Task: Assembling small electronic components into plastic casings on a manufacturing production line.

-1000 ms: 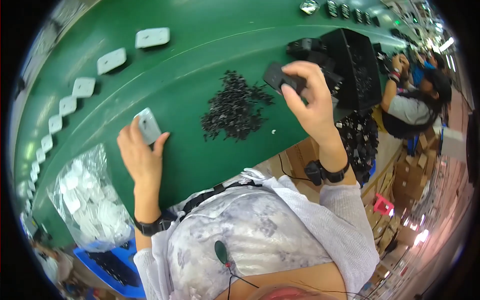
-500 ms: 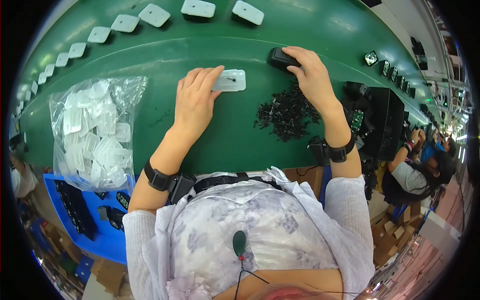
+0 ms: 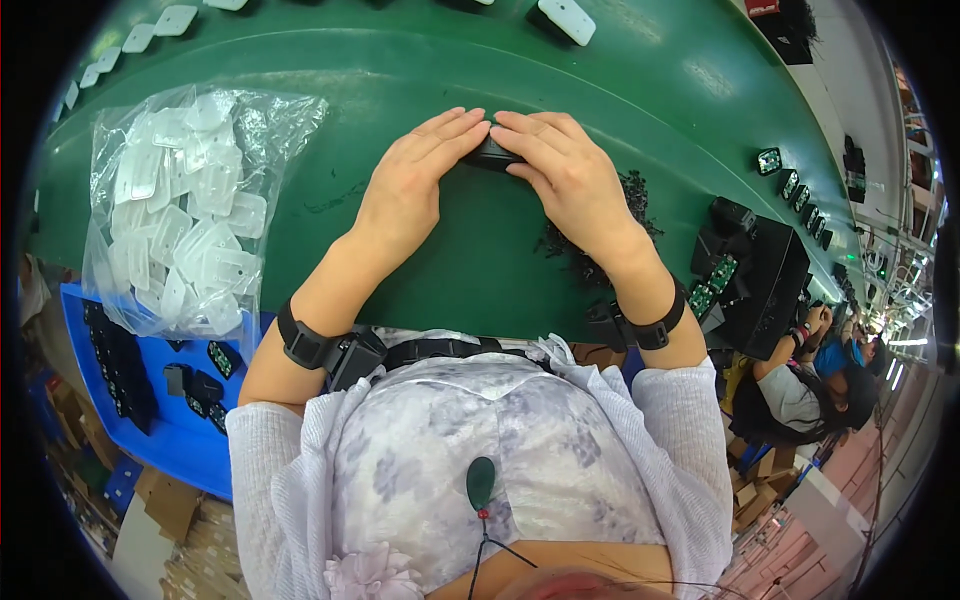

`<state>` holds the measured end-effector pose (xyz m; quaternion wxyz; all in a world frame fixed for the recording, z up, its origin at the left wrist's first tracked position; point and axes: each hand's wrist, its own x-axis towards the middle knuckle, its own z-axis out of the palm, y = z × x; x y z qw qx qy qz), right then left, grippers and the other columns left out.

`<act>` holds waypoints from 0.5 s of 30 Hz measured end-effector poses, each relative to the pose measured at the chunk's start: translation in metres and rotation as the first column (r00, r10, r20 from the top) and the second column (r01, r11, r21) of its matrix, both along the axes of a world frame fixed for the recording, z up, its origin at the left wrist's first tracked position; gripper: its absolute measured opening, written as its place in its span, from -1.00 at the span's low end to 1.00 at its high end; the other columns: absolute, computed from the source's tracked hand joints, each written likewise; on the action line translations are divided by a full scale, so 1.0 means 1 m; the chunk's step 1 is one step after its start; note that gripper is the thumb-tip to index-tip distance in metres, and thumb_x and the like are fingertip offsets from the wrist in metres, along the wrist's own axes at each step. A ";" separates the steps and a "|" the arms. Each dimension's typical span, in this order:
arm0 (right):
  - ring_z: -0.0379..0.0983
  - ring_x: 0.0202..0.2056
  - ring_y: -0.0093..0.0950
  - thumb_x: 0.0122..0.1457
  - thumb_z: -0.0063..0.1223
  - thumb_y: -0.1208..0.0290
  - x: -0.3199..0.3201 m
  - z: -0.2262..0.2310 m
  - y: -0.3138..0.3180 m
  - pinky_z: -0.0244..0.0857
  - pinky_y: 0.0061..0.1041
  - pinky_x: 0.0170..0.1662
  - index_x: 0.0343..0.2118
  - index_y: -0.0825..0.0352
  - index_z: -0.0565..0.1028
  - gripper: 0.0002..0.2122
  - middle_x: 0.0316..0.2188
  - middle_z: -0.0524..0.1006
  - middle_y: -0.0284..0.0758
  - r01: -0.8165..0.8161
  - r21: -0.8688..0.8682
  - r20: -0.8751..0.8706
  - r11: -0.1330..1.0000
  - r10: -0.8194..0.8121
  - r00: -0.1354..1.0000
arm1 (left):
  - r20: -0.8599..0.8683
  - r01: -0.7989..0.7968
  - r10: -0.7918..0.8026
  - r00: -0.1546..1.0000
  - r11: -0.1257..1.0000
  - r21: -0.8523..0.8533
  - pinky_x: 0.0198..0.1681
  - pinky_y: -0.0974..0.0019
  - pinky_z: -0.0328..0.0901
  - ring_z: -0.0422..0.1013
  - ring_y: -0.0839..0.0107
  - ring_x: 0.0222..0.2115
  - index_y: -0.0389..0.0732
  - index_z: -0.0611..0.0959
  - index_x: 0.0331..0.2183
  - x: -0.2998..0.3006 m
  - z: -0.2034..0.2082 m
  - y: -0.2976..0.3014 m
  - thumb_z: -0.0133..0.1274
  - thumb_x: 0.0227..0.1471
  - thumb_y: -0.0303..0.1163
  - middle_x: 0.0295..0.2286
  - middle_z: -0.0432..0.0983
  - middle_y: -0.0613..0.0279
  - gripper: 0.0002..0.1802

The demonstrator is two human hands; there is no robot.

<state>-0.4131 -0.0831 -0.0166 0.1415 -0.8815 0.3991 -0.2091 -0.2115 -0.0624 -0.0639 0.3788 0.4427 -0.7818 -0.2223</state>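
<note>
Straight ahead of me, a small black plastic case [image 3: 493, 153] rests on the green work surface [image 3: 430, 285]. My left hand [image 3: 411, 180] is closed around its left side, fingertips pressed along the top. From the other side my right hand [image 3: 570, 178] grips it, its fingers meeting the left ones at the far edge. The hands cover most of the case. No translucent plate shows near them; whether one lies beneath the case is hidden. A pile of tiny black parts [image 3: 580, 250] sits just beyond my right wrist, partly covered by that forearm.
At left, a clear bag [image 3: 190, 215] of translucent plates overhangs a blue bin [image 3: 135, 400] with black parts. White plates [image 3: 568, 20] stand along the far side. A black box [image 3: 770, 295] and green circuit boards [image 3: 712, 285] are at right, near another person [image 3: 805, 395].
My right hand has carried the black case leftward, to where the translucent plate lay by my left hand. Both hands now hold the case, and that plate no longer shows. The view has shifted.
</note>
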 end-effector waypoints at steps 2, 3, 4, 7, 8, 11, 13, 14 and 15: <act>0.42 -0.13 -0.34 -0.09 0.17 0.60 0.000 -0.007 0.003 0.38 -0.42 -0.12 -0.14 0.28 0.51 -0.64 -0.09 0.50 -0.36 0.021 -0.096 0.033 0.995 -0.018 0.999 | 0.089 0.011 -0.006 0.996 0.998 -0.059 0.06 0.19 0.23 0.30 0.20 0.06 -0.20 0.49 0.00 0.000 0.002 0.000 -0.13 -0.12 -0.69 0.02 0.39 0.17 -0.44; 0.42 -0.13 -0.34 -0.09 0.17 0.60 -0.001 -0.008 0.003 0.38 -0.42 -0.12 -0.14 0.28 0.51 -0.64 -0.09 0.50 -0.36 0.021 -0.084 0.034 0.996 -0.018 0.999 | 0.089 0.011 -0.007 0.996 0.999 -0.048 0.06 0.19 0.23 0.30 0.20 0.06 -0.20 0.49 0.00 -0.001 0.002 0.001 -0.13 -0.12 -0.69 0.02 0.39 0.17 -0.44; 0.43 -0.13 -0.33 -0.10 0.16 0.62 0.000 -0.010 0.004 0.39 -0.43 -0.14 -0.14 0.29 0.51 -0.63 -0.08 0.50 -0.36 0.032 -0.104 0.039 0.994 -0.028 0.999 | 0.128 0.001 0.005 0.992 0.999 -0.052 0.06 0.19 0.23 0.29 0.21 0.06 -0.20 0.49 0.01 -0.001 0.002 0.004 -0.12 -0.12 -0.68 0.03 0.38 0.17 -0.44; 0.43 -0.13 -0.32 -0.12 0.15 0.65 0.001 -0.014 0.008 0.41 -0.44 -0.16 -0.14 0.30 0.52 -0.62 -0.08 0.50 -0.34 0.062 -0.136 0.027 0.989 -0.059 0.998 | 0.212 0.000 0.015 0.977 0.998 -0.070 0.06 0.20 0.23 0.29 0.22 0.06 -0.21 0.47 0.03 -0.002 0.005 0.006 -0.11 -0.11 -0.65 0.05 0.35 0.18 -0.43; 0.43 -0.13 -0.32 -0.14 0.15 0.66 0.001 -0.015 0.009 0.42 -0.44 -0.17 -0.14 0.30 0.52 -0.61 -0.08 0.50 -0.34 0.078 -0.161 0.009 0.984 -0.078 0.997 | 0.257 0.007 0.018 0.966 0.995 -0.095 0.06 0.21 0.23 0.29 0.22 0.07 -0.23 0.46 0.03 -0.003 0.007 0.006 -0.10 -0.10 -0.64 0.06 0.34 0.19 -0.44; 0.43 -0.14 -0.32 -0.17 0.14 0.69 0.004 -0.017 0.012 0.42 -0.47 -0.19 -0.16 0.31 0.53 -0.59 -0.08 0.50 -0.34 0.113 -0.216 0.032 0.970 -0.109 0.994 | 0.333 0.040 -0.010 0.943 0.996 -0.082 0.05 0.22 0.24 0.28 0.23 0.07 -0.26 0.45 0.04 -0.004 0.016 0.006 -0.08 -0.10 -0.60 0.07 0.33 0.17 -0.44; 0.44 -0.14 -0.33 -0.16 0.13 0.69 0.002 -0.016 0.011 0.42 -0.46 -0.18 -0.16 0.31 0.53 -0.60 -0.10 0.51 -0.34 0.122 -0.177 0.036 0.977 -0.117 0.992 | 0.335 0.037 -0.001 0.942 0.994 -0.101 0.03 0.23 0.26 0.31 0.23 0.05 -0.25 0.45 0.04 -0.006 0.017 0.005 -0.06 -0.10 -0.61 0.06 0.35 0.17 -0.44; 0.44 -0.15 -0.34 -0.16 0.11 0.70 0.001 -0.016 0.011 0.41 -0.46 -0.18 -0.16 0.32 0.53 -0.61 -0.11 0.51 -0.34 0.127 -0.142 0.041 0.982 -0.123 0.992 | 0.337 0.032 0.012 0.942 0.992 -0.124 0.00 0.24 0.28 0.33 0.23 0.03 -0.25 0.46 0.03 -0.007 0.017 0.004 -0.04 -0.11 -0.63 0.04 0.36 0.17 -0.43; 0.44 -0.15 -0.34 -0.16 0.11 0.70 0.001 -0.013 0.009 0.41 -0.46 -0.18 -0.16 0.32 0.53 -0.61 -0.11 0.51 -0.34 0.133 -0.147 0.043 0.980 -0.128 0.991 | 0.338 0.038 0.009 0.941 0.991 -0.130 0.00 0.24 0.28 0.33 0.23 0.03 -0.25 0.46 0.03 -0.008 0.017 0.002 -0.04 -0.11 -0.63 0.04 0.36 0.17 -0.43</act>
